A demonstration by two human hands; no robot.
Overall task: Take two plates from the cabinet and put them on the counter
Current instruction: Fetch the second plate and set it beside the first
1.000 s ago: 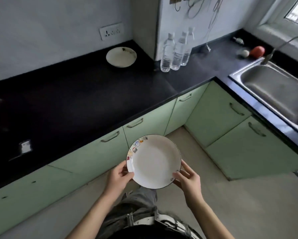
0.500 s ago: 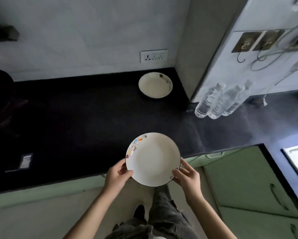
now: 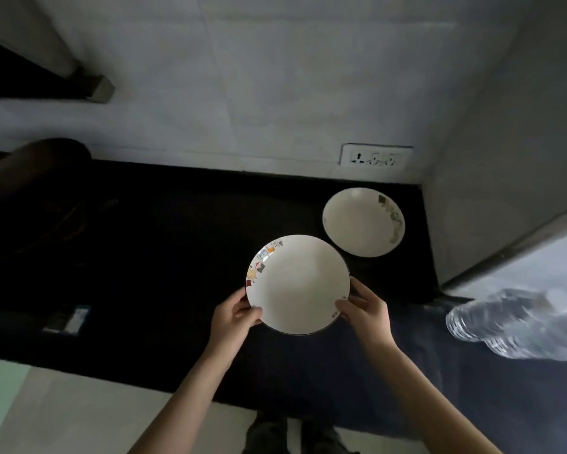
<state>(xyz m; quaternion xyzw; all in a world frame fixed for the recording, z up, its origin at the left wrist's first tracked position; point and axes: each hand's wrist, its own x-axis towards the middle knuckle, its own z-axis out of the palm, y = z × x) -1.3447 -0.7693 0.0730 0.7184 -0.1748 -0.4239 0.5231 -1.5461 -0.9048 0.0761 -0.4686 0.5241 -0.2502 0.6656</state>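
A white plate with a dark rim and small coloured pictures along its left edge is held above the black counter. My left hand grips its lower left rim and my right hand grips its lower right rim. A second white plate lies flat on the counter in the back right corner, just beyond the held one and close to the wall. The cabinet is out of view.
A wall socket sits above the far plate. Clear water bottles stand blurred at the right. A dark rounded object is at the counter's left, and a small pale item lies near the front left.
Both hands have carried the plate forward from over the floor and cabinet fronts to over the counter, close to the plate lying there. The view has moved in towards the wall.
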